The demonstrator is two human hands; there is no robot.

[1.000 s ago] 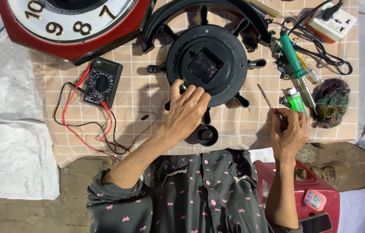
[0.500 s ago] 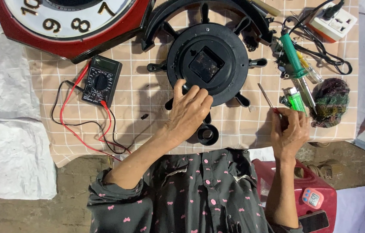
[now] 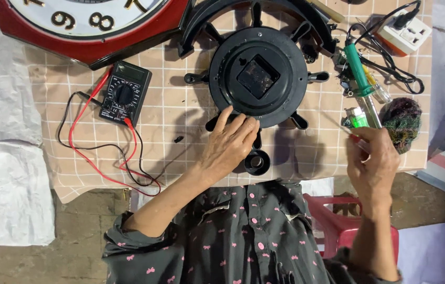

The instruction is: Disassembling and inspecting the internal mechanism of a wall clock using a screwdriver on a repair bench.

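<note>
A black wheel-shaped clock back lies face down on the checked cloth, its square movement showing in the middle. My left hand rests on its lower rim with the fingers spread over the edge, gripping nothing. My right hand is to the right of the clock, near the cloth's front edge, closed around a thin screwdriver whose shaft points up and left. A small black round cap sits just below my left hand.
A black multimeter with red and black leads lies at the left. A red-framed wall clock is at the top left. A green soldering iron, a green lighter, a dark scrub ball and a power strip crowd the right. A red stool stands below.
My right hand with the screwdriver has drifted a little to the right. My left hand stays on the clock's lower rim.
</note>
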